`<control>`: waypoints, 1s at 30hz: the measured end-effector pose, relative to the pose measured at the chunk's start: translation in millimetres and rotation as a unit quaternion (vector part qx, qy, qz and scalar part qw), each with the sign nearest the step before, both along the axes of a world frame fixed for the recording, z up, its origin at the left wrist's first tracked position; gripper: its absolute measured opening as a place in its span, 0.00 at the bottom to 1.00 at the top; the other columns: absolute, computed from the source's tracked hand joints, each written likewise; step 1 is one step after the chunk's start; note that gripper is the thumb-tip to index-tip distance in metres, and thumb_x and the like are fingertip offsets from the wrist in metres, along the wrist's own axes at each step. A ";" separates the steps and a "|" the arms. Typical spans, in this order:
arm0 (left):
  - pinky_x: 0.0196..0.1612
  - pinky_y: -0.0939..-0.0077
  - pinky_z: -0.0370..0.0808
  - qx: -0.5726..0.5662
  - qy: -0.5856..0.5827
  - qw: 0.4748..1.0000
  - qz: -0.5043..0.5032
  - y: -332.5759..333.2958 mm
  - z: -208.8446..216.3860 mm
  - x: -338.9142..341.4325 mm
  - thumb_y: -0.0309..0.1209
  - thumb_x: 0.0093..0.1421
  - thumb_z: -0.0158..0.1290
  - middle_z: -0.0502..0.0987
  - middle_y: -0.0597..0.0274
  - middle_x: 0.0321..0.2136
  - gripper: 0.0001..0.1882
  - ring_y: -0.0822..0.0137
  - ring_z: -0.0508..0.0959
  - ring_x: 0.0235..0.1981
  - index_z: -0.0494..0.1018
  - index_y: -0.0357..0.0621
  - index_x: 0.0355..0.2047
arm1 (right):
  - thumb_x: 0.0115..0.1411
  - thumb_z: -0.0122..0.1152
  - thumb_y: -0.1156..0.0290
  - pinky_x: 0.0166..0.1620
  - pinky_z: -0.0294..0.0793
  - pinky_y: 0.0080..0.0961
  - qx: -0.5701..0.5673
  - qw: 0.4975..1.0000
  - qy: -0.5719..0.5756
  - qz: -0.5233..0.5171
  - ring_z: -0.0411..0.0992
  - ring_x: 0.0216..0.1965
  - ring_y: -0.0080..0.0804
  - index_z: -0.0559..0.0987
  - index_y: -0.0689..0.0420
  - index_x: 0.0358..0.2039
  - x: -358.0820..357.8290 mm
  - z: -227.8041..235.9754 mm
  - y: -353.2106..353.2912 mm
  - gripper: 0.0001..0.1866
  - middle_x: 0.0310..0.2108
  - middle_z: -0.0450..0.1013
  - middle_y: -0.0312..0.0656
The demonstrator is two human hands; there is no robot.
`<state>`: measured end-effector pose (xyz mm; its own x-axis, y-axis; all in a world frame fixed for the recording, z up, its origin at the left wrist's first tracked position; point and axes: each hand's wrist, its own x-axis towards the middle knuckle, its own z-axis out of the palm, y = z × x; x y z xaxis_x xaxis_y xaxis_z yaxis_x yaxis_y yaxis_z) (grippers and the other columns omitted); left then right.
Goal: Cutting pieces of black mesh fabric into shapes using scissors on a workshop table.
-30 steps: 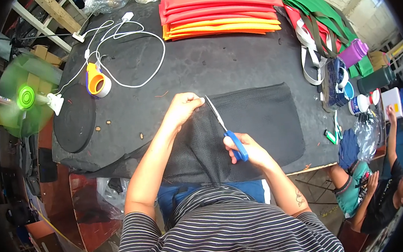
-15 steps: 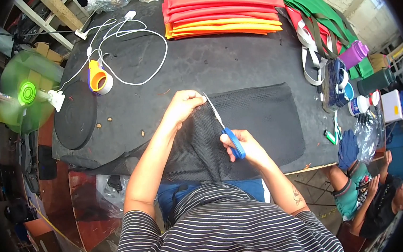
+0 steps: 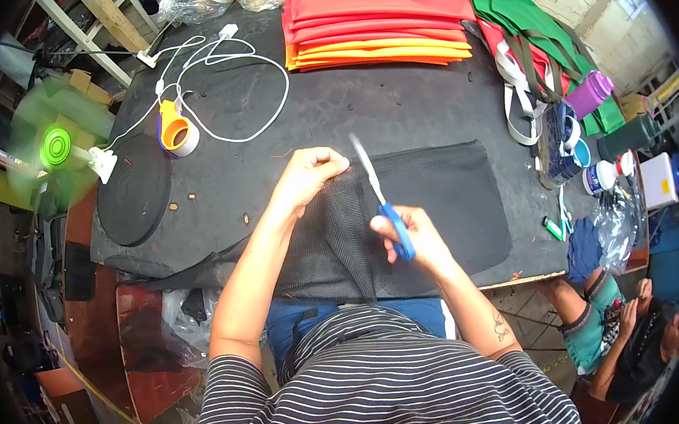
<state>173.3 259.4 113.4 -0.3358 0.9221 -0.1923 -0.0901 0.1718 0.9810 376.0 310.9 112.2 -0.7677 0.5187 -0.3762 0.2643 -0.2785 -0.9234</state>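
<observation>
Just now, the scissors with long silver blades and blue plastic handles [image 3: 387, 211] have swung away from the pinched edge: half a second ago their tip lay right beside the left fingertips, and now it points past the fabric's far edge, blurred, with a gap between metal and fingers. For the work in hand, that suggests the blades are clear of the cloth at this instant rather than biting into it; whether anything was severed there cannot be told. The bare left hand [image 3: 309, 174] has barely shifted, its thumb and forefinger drawn together on the upper edge of the thin black mesh fabric [image 3: 333, 232]. The bare right hand [image 3: 417, 234] is curled around the blue handles, and the blades look nearly together, though the blur leaves this unsure. The mesh lies on the black-topped worktable [image 3: 331, 105], bunched in folds below the left fingertips and between the forearms, running down toward the striped shirt [image 3: 368, 377]; a flatter, smoother-looking black stretch [image 3: 454, 203] spreads out to the right of the right hand, and the stacked red and orange folded fabric [image 3: 377, 34] sits well beyond both hands
</observation>
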 end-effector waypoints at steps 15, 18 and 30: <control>0.29 0.86 0.67 0.056 0.108 0.990 -0.066 -64.9 90.9 5.6 0.34 0.59 0.48 0.72 0.69 0.22 0.10 0.81 0.69 0.24 0.71 0.39 0.29 | 0.34 0.66 0.74 0.25 0.67 0.20 0.114 0.963 0.228 -0.091 0.67 0.19 0.23 0.69 0.57 0.28 -12.9 117.6 54.8 0.18 0.19 0.68 0.34; 0.31 0.85 0.68 0.042 0.118 0.983 -0.133 -88.5 102.2 -0.7 0.34 0.59 0.47 0.73 0.69 0.22 0.11 0.80 0.70 0.25 0.72 0.37 0.30 | 0.36 0.64 0.71 0.21 0.56 0.12 0.193 0.945 0.242 -0.104 0.59 0.18 0.15 0.69 0.53 0.28 28.4 154.8 83.1 0.17 0.20 0.64 0.29; 0.32 0.82 0.68 0.067 -0.016 0.968 -0.241 -99.3 129.4 49.4 0.29 0.56 0.52 0.72 0.67 0.23 0.08 0.79 0.69 0.26 0.72 0.34 0.30 | 0.43 0.57 0.70 0.54 0.63 0.32 0.278 0.907 0.267 -0.167 0.66 0.38 0.25 0.60 0.54 0.36 204.3 226.6 111.5 0.20 0.32 0.60 0.36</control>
